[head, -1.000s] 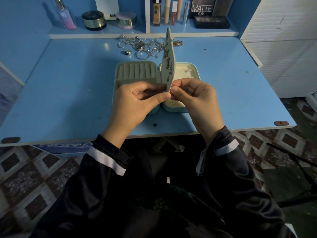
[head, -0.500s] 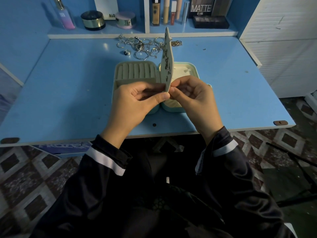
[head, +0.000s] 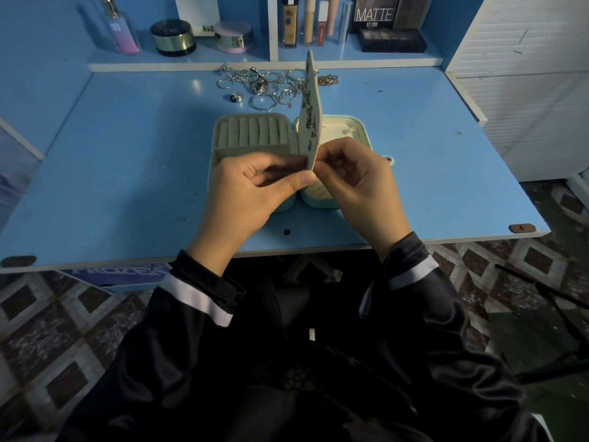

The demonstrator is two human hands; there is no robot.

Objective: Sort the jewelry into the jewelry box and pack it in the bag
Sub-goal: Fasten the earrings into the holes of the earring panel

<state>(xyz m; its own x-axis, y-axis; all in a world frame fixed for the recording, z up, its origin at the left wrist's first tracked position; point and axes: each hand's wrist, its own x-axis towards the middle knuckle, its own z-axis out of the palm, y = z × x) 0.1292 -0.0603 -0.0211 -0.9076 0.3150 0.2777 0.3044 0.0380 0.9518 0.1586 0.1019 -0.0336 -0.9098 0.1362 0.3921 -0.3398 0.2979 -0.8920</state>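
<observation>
Desk (head: 127,173): jewelry (head: 264,87) lying loose behind box (head: 361,130);
Left hand (head: 251,189): I'm still pinching panel (head: 310,122) upright;
Right hand (head: 360,180): fingers curled, pinching panel's back, barely shifting; fastening seemingly continuing

Matt, velvety jewelry box (head: 255,135) lining — shiny metal rings (head: 264,87), glossy desk (head: 127,154).

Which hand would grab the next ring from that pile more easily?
Probably the left hand: the jewelry pile lies mostly on its side of the upright earring panel, which the right hand would cross.
</observation>
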